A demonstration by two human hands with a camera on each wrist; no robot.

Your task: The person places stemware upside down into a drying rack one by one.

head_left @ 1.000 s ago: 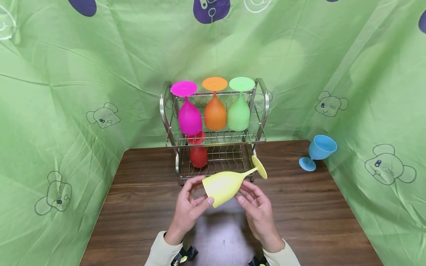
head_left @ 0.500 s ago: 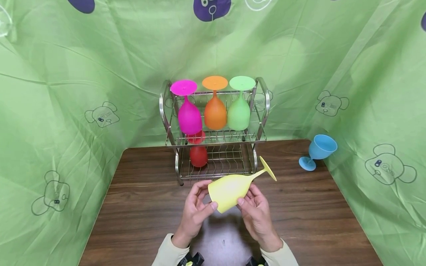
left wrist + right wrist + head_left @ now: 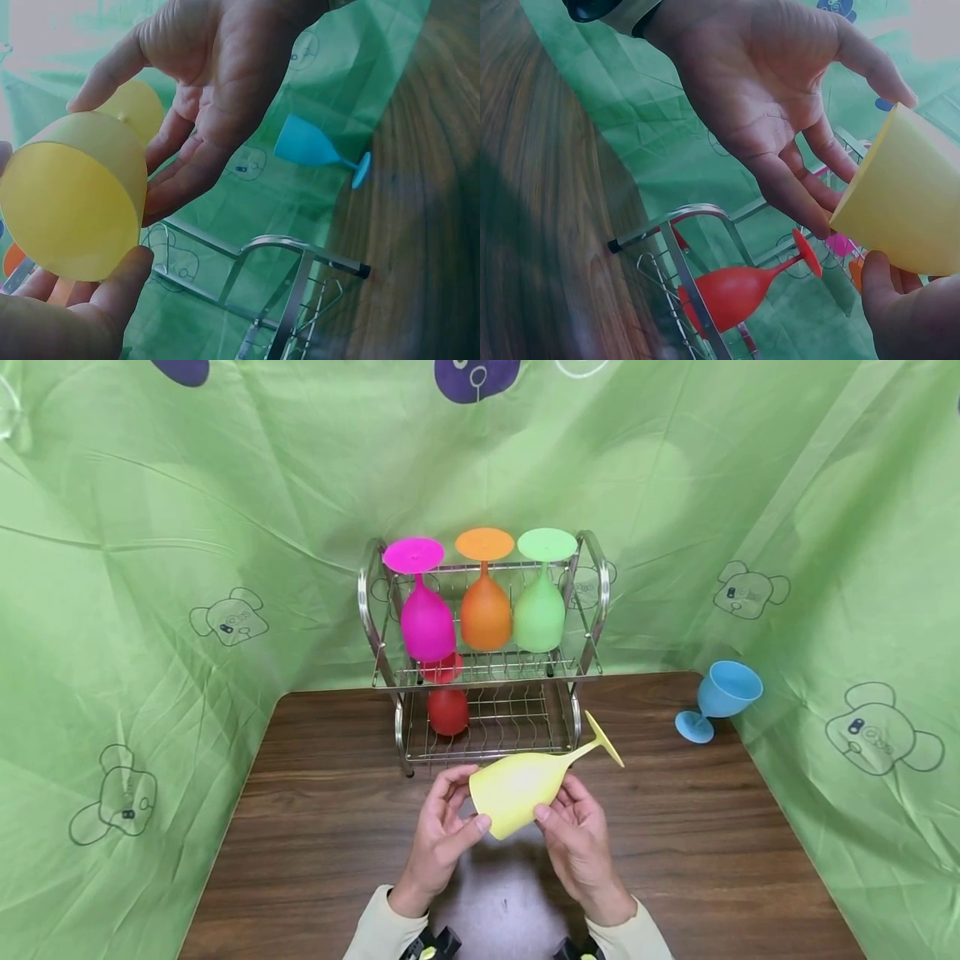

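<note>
A yellow goblet [image 3: 517, 789] lies tilted between both hands above the table, its mouth toward the left and its foot up to the right. My left hand [image 3: 442, 831] pinches the bowl at the rim, thumb on the near side and fingers on the far side. Farther along the bowl, my right hand [image 3: 581, 843] holds it, with the thumb in front and the other fingers partly hidden behind. The open mouth of the bowl [image 3: 71, 210] faces the left wrist camera. In the right wrist view, the bowl [image 3: 907, 202] is cut off by the frame edge.
Beyond the hands stands a two-tier metal dish rack [image 3: 487, 681]. Upside-down magenta [image 3: 427, 622], orange [image 3: 486, 614] and light green goblets [image 3: 538, 618] fill its top tier; a red goblet [image 3: 447, 710] sits below. A blue goblet [image 3: 727, 691] stands upright at right. Green cloth [image 3: 225, 527] surrounds the table.
The yellow goblet and the left hand have shifted slightly right and nearer to me. My right thumb has come onto the bowl. Over the last half second the hands have barely moved.
</note>
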